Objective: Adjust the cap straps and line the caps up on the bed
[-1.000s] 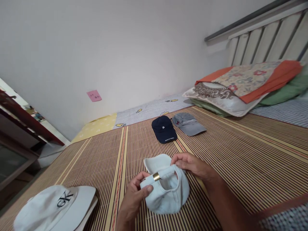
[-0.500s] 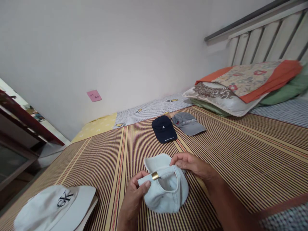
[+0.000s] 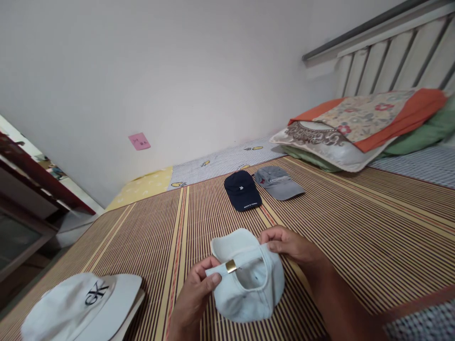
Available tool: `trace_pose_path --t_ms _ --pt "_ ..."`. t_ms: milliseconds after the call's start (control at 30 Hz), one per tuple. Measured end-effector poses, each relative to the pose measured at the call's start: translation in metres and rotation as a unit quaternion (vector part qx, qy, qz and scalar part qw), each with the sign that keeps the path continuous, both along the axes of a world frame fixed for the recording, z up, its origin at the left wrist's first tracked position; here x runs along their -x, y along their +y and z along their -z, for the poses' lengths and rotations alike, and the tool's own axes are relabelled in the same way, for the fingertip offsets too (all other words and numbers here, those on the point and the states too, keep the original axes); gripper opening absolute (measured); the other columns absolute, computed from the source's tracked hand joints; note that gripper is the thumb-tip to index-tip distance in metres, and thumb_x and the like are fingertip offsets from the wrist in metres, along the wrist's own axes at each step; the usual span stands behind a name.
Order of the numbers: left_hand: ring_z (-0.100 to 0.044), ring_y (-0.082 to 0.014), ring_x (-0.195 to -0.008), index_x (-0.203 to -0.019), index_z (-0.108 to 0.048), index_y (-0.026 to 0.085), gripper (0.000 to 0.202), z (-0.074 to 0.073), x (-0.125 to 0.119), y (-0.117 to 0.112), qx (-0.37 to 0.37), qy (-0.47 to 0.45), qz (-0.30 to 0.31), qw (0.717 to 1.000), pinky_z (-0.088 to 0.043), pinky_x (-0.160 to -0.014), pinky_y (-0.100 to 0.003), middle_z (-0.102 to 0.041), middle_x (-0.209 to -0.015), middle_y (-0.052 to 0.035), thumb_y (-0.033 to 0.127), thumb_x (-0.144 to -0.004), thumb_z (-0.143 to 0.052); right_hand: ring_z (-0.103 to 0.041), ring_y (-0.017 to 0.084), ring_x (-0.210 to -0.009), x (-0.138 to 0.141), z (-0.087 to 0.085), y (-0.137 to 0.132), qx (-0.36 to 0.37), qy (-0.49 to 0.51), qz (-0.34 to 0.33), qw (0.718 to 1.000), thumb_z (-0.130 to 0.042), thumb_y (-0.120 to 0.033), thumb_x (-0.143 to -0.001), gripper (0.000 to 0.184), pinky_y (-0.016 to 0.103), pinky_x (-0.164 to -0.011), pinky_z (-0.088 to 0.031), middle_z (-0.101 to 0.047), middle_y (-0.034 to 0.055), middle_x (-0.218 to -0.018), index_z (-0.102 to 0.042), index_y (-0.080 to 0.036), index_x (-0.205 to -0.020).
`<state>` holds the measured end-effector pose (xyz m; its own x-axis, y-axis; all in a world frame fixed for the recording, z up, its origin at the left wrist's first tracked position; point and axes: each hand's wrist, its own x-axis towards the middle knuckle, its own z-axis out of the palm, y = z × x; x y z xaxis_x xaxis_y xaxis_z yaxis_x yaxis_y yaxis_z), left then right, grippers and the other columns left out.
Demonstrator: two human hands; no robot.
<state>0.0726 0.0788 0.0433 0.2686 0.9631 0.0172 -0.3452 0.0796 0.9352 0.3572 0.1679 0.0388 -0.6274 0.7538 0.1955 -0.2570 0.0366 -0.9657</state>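
Both my hands hold a pale blue cap (image 3: 249,293) just above the striped bamboo mat (image 3: 355,222), its back opening turned toward me. My left hand (image 3: 195,296) pinches the end of the cap's back strap beside a small brass buckle (image 3: 231,266). My right hand (image 3: 289,246) grips the cap's rim on the far right side. The cap's brim (image 3: 229,244) points away from me.
A white bucket hat (image 3: 81,305) with a dark logo lies at the near left. A navy cap (image 3: 242,190) and a grey cap (image 3: 277,182) rest farther back on the mat. Stacked pillows (image 3: 359,125) sit at the headboard, and dark wooden furniture (image 3: 24,208) stands left of the bed.
The cap has shifted slightly right and toward me, with its opening spread wider. My right hand slid a little right along the rim; my left hand stays on the strap.
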Motion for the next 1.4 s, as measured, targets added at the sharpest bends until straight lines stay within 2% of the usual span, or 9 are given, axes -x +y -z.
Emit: trace_pose_path --t_ms 233,467,667,900,967,1067,1133,1300,1400 --pt "-0.048 -0.0098 -0.059 -0.081 -0.070 0.016 0.032 0.000 -0.001 0.000 -0.005 -0.025 0.024 0.999 -0.036 -0.058 -0.019 -0.061 -0.067 0.0002 0.042 -0.081 -0.087 -0.041 0.012 -0.063 0.002 0.008 0.001 0.029 0.025 0.009 0.999 -0.082 -0.063 -0.078 0.048 0.026 -0.057 -0.028 -0.054 -0.0024 -0.069 -0.066 -0.017 -0.077" --pt "-0.050 -0.0104 -0.059 -0.085 -0.075 0.015 0.037 -0.003 -0.003 -0.001 0.021 0.022 0.033 0.999 -0.037 -0.056 -0.020 -0.064 -0.071 -0.0011 0.040 -0.068 -0.095 -0.040 0.011 -0.063 0.004 0.006 0.001 0.049 0.022 0.011 0.998 -0.083 -0.058 -0.078 0.045 0.025 -0.058 -0.027 -0.054 -0.0028 -0.071 -0.066 -0.016 -0.079" --pt "-0.046 -0.0090 -0.056 -0.079 -0.075 0.014 0.032 0.003 -0.007 -0.001 0.023 0.010 0.003 1.000 -0.034 -0.055 -0.019 -0.061 -0.066 -0.0002 0.040 -0.074 -0.092 -0.042 0.012 -0.064 0.004 0.007 0.002 0.055 0.023 0.019 0.998 -0.083 -0.055 -0.079 0.041 0.026 -0.057 -0.028 -0.056 -0.0021 -0.073 -0.068 -0.017 -0.081" --pt "-0.044 -0.0092 -0.054 -0.079 -0.076 0.014 0.036 0.008 -0.006 -0.001 0.027 0.012 -0.027 0.999 -0.034 -0.053 -0.019 -0.059 -0.063 0.0001 0.044 -0.070 -0.093 -0.042 0.011 -0.061 0.003 0.003 0.003 0.049 0.011 0.029 0.998 -0.079 -0.055 -0.083 0.039 0.026 -0.054 -0.026 -0.057 -0.0022 -0.072 -0.073 -0.017 -0.090" --pt "-0.044 -0.0092 -0.054 -0.078 -0.075 0.014 0.037 0.008 -0.006 -0.001 0.030 0.003 -0.037 0.999 -0.034 -0.053 -0.020 -0.059 -0.062 0.0003 0.045 -0.069 -0.094 -0.047 0.012 -0.061 0.001 0.001 0.003 0.041 0.001 0.022 0.999 -0.076 -0.056 -0.086 0.040 0.026 -0.056 -0.030 -0.062 -0.0010 -0.074 -0.074 -0.017 -0.094" --pt "-0.044 -0.0092 -0.053 -0.078 -0.074 0.014 0.039 0.010 -0.005 -0.001 0.039 -0.010 -0.042 0.998 -0.033 -0.053 -0.020 -0.060 -0.062 -0.0002 0.046 -0.068 -0.094 -0.058 0.015 -0.073 -0.002 -0.002 0.003 0.024 -0.022 0.006 0.999 -0.074 -0.056 -0.088 0.041 0.028 -0.067 -0.039 -0.070 0.0028 -0.084 -0.076 -0.017 -0.101" --pt "-0.045 -0.0091 -0.054 -0.078 -0.072 0.014 0.039 0.011 -0.005 -0.001 0.041 -0.018 -0.042 0.998 -0.033 -0.053 -0.019 -0.062 -0.064 -0.0009 0.046 -0.070 -0.093 -0.060 0.015 -0.077 -0.003 -0.001 0.004 0.013 -0.044 -0.006 0.999 -0.076 -0.053 -0.087 0.039 0.028 -0.070 -0.040 -0.073 0.0034 -0.088 -0.078 -0.017 -0.103" --pt "-0.045 -0.0089 -0.055 -0.078 -0.070 0.014 0.038 0.008 -0.004 -0.002 0.048 -0.031 -0.040 0.998 -0.033 -0.054 -0.019 -0.060 -0.066 0.0003 0.044 -0.072 -0.093 -0.056 0.012 -0.065 0.000 0.002 0.007 0.014 -0.079 -0.057 0.995 -0.087 -0.049 -0.076 0.039 0.025 -0.062 -0.036 -0.071 0.0004 -0.077 -0.080 -0.016 -0.095" --pt "-0.043 -0.0087 -0.054 -0.076 -0.069 0.014 0.038 0.004 -0.004 -0.003 0.044 -0.032 -0.025 0.998 -0.033 -0.053 -0.018 -0.057 -0.064 0.0010 0.045 -0.073 -0.092 -0.051 0.010 -0.061 0.000 0.002 0.006 0.023 -0.058 -0.057 0.996 -0.088 -0.049 -0.074 0.037 0.024 -0.058 -0.034 -0.067 -0.0016 -0.071 -0.079 -0.016 -0.088"
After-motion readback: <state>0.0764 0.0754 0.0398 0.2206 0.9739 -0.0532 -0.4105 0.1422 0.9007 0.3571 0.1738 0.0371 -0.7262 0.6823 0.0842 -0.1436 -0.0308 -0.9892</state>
